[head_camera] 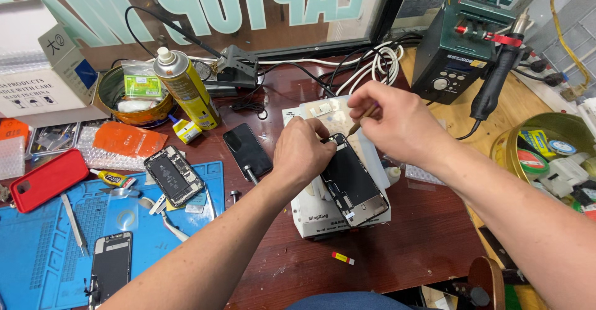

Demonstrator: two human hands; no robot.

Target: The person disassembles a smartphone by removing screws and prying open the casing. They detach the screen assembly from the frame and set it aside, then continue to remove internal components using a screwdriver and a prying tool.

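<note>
Both hands are on an opened-up phone (352,183), the dark slab lying flat on a white box-shaped block (323,217) in the middle of the dark wooden bench (397,248). Its long axis runs on a diagonal: the far end sits under the fingers, up and toward the left hand, and the near end points down toward the person's right. The dark side faces up, with a bit of exposed board at the near corner.

The left hand (302,152) is curled tight over the phone's far-left corner, fingers pressing down on the edge and pinning it in place. The right hand (394,121) is just beyond that same far end, closed in a pinch around a thin wooden-coloured stick tool (361,121) whose tip angles down at the phone's top edge. So both hands are closed, each on something.

Just left of the left hand lies another black phone (247,150), face up on the wood. Further left is a blue work mat (37,248) with another opened phone (174,176). Beyond that stands a yellow spray can (186,88). Past the right hand sits a dark green soldering station (456,46).
</note>
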